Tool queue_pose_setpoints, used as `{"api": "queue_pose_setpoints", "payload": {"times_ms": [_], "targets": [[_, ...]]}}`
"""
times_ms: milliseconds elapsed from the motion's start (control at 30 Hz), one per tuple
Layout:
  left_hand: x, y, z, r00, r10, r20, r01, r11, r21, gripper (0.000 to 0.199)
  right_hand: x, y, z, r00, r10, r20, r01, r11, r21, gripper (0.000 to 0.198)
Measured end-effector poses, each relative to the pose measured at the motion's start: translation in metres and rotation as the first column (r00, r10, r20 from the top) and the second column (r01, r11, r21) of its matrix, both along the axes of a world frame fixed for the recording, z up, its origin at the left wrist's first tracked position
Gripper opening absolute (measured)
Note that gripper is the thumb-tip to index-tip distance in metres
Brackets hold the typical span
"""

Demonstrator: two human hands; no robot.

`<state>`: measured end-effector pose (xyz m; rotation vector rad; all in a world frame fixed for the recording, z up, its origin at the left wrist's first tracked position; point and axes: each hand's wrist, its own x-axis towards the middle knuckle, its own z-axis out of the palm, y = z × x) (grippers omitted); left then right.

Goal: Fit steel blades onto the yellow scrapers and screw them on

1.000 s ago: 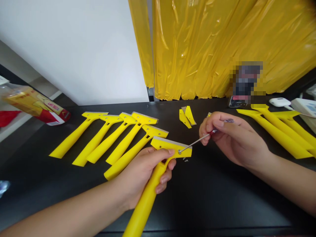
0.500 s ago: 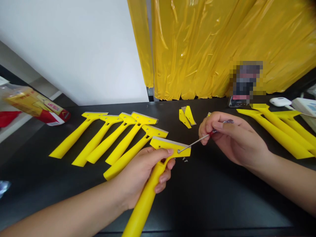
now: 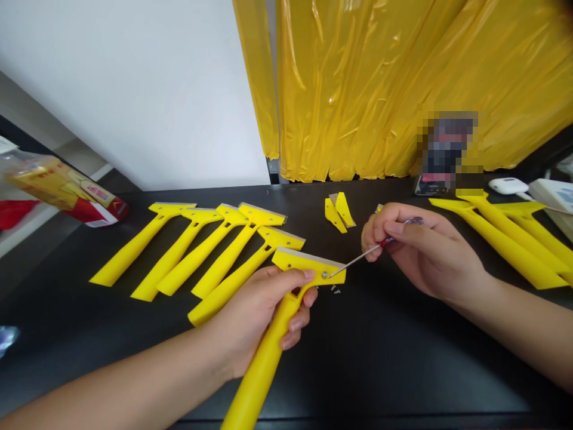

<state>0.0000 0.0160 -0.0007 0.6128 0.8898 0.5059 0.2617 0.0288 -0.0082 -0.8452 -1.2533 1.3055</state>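
Note:
My left hand [image 3: 273, 304] is closed around the neck of a yellow scraper [image 3: 262, 370], its thumb lying on the head. A metal blade edge runs along the top of that head. One screw [image 3: 324, 275] sits in the head's right hole; the left hole shows dark. Between the fingers of my right hand [image 3: 416, 251] is a thin screwdriver [image 3: 356, 260] with a red and clear handle. Its tip is at the right edge of the screw head; whether it touches cannot be made out. A few loose screws [image 3: 335, 290] lie on the table just beyond the scraper head.
Several yellow scrapers [image 3: 179, 257] lie in a row at left. More scraper handles [image 3: 505, 239] lie at right, near a white earbud case [image 3: 508, 186]. Yellow head plates [image 3: 341, 212] rest at the back. A blurred phone [image 3: 443, 155] leans there; a yellow-red package [image 3: 67, 188] stands left.
The screwdriver tip has slipped slightly to the right, off the middle of the screw head. My left hand and the scraper stay almost still.

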Motion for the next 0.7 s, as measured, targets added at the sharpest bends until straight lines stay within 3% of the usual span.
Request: {"api": "queue_pose_setpoints", "payload": {"times_ms": [233, 700], "targets": [[0.0008, 0.0000, 0.0009, 1.000, 0.016, -0.002, -0.016, 1.000, 0.009, 0.024, -0.0020, -0.0027, 0.0024, 1.000, -0.010, -0.016, 0.009, 1.000, -0.016, 0.028], [0.0013, -0.0018, -0.0019, 0.999, 0.034, -0.001, -0.034, 0.999, 0.033, 0.023, -0.0036, -0.0048, 0.0015, 0.998, -0.051, 0.038, 0.047, 0.993, 0.110, 0.024]]}}
